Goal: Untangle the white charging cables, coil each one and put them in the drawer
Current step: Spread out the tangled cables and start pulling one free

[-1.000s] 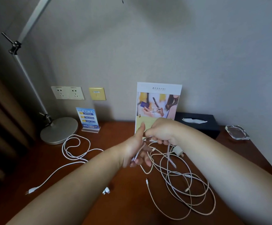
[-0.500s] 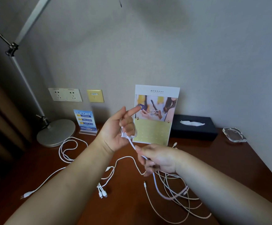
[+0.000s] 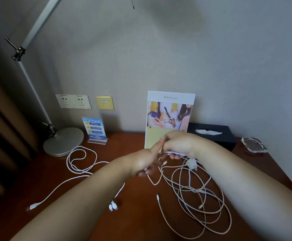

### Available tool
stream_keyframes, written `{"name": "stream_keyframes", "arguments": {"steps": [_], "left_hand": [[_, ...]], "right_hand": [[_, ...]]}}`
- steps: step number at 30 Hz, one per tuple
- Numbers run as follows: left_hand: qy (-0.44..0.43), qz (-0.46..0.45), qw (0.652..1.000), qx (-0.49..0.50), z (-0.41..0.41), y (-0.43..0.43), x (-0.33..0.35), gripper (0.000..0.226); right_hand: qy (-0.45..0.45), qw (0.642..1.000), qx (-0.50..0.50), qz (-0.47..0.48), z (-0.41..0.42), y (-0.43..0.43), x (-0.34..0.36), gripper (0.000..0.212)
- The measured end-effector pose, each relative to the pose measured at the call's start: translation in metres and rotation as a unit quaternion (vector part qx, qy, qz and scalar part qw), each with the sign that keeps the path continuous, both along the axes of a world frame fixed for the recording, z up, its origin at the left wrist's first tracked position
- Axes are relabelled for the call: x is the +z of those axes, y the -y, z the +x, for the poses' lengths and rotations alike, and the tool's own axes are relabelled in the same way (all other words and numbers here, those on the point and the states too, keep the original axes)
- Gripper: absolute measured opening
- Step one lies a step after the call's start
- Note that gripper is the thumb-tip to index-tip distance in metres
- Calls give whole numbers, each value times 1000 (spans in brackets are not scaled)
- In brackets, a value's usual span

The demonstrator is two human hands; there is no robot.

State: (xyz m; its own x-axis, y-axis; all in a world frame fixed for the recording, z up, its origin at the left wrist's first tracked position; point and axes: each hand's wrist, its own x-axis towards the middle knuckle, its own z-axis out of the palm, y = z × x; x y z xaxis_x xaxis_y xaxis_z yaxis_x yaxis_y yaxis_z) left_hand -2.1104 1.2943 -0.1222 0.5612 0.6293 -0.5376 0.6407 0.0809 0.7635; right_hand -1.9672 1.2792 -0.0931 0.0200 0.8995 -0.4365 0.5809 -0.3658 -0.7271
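Note:
Both hands meet above the middle of the wooden desk. My left hand grips a white cable, index finger pointing up and away. My right hand is curled over the same white cable just beyond it, wrapping it round the left fingers. A tangle of white cables with a white plug adapter lies on the desk below the right forearm. A separate white cable snakes on the left, ending in a plug. A cluster of white connectors lies by my left forearm.
A lamp base stands at the back left with its arm rising up. A blue sign, a tall leaflet stand, a black tissue box and a glass ashtray line the wall. No drawer is in view.
My left hand dropped from its raised position and my right hand rose and moved over it, bringing the cable round the left fingers; the connector cluster slid on the desk.

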Motion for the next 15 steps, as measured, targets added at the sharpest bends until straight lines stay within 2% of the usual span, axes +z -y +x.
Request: {"name": "stream_keyframes", "arguments": {"steps": [2, 5, 8, 12, 15], "left_hand": [[1, 96, 993, 63, 3, -4, -10, 89], [169, 106, 960, 196, 5, -14, -18, 74], [295, 19, 918, 263, 5, -18, -13, 51], [394, -139, 847, 328, -2, -30, 0, 24], [476, -208, 790, 325, -9, -40, 9, 32]], "right_hand": [[-19, 997, -72, 20, -8, 0, 1, 12], [-130, 981, -133, 46, -27, 9, 1, 11], [-240, 961, -122, 56, -42, 25, -5, 15], [-272, 962, -23, 22, -44, 42, -20, 29], [-259, 965, 35, -32, -38, 48, -36, 32]]}}
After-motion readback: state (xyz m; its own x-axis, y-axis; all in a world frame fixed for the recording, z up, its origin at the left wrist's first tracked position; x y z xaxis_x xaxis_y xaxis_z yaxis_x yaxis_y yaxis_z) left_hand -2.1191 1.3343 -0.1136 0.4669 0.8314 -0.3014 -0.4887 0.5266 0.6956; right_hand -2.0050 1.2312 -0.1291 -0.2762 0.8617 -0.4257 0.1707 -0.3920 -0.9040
